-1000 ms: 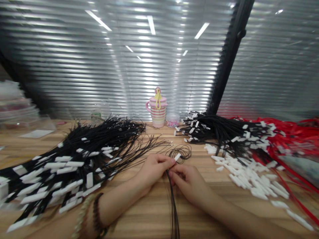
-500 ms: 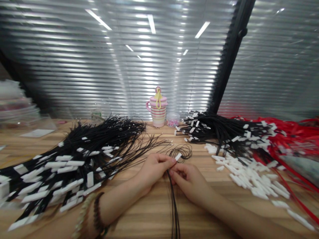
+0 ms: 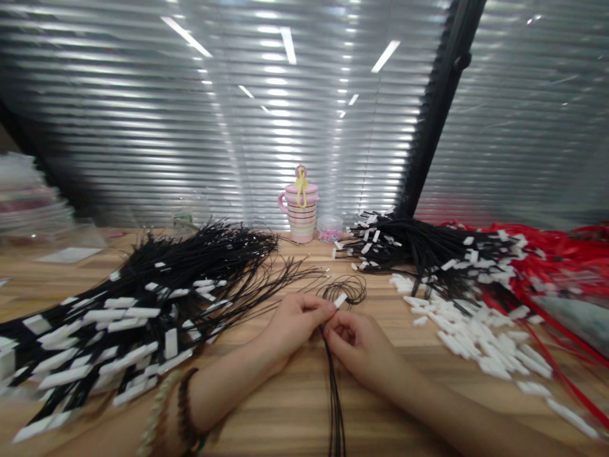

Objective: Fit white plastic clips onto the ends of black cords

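My left hand (image 3: 304,320) pinches a small white plastic piece (image 3: 341,300) between thumb and forefinger, with the piece's end showing past the fingertips. Close against it, my right hand (image 3: 354,339) has its fingers curled at the thin black cords (image 3: 335,406). These cords run from beneath the fingers toward the table's near edge. Just beyond the fingertips lies a loose coil of black cord (image 3: 354,289). My fingers hide where the cords meet the white piece.
Black cords with white pieces (image 3: 137,311) are heaped at left, another black bundle (image 3: 419,244) at back right. Loose white pieces (image 3: 480,336) lie at right beside red ribbons (image 3: 561,254). A striped lidded mug (image 3: 301,219) and a small clear tub (image 3: 330,230) stand at the back.
My right hand's fingers have curled in slightly closer to the cords. The left hand and the white piece stay nearly where they were.
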Demonstrator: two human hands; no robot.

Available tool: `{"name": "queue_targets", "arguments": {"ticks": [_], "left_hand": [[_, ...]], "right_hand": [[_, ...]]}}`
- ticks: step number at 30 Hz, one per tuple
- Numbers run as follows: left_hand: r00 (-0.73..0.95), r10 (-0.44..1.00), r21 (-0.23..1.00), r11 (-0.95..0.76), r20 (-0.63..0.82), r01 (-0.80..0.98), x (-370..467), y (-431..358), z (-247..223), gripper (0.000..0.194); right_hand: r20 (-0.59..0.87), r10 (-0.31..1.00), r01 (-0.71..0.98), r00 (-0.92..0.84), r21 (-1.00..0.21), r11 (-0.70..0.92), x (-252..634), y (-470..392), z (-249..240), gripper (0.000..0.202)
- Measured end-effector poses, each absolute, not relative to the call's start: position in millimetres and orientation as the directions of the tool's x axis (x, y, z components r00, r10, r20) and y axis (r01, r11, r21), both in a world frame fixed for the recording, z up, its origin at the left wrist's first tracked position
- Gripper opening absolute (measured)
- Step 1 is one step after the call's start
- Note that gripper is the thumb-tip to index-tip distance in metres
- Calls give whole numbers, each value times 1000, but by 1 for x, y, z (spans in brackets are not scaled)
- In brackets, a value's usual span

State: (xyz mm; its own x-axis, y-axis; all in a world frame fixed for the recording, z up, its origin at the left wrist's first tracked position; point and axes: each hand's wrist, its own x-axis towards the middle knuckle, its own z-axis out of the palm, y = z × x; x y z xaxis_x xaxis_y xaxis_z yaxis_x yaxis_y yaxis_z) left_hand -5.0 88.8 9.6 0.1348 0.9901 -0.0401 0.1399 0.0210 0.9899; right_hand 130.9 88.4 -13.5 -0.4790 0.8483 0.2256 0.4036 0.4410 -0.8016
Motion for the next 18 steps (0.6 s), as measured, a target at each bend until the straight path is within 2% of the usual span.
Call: {"name": "queue_targets", "arguments": {"ticks": [5,11,18], "left_hand": [[131,990,993,44,-58,107,-6,88,10,23],[136,990,994,29,-42,102,-6,88,11,23],[207,976,998,57,-65,41,-6,87,11,25]], "right_hand": [[249,826,372,-506,-800,470,133,88,-13,24],[252,826,357,-505,-810,465,133,89,-11,22],[229,832,349,-505,-827,440,133,88,-13,25]]}}
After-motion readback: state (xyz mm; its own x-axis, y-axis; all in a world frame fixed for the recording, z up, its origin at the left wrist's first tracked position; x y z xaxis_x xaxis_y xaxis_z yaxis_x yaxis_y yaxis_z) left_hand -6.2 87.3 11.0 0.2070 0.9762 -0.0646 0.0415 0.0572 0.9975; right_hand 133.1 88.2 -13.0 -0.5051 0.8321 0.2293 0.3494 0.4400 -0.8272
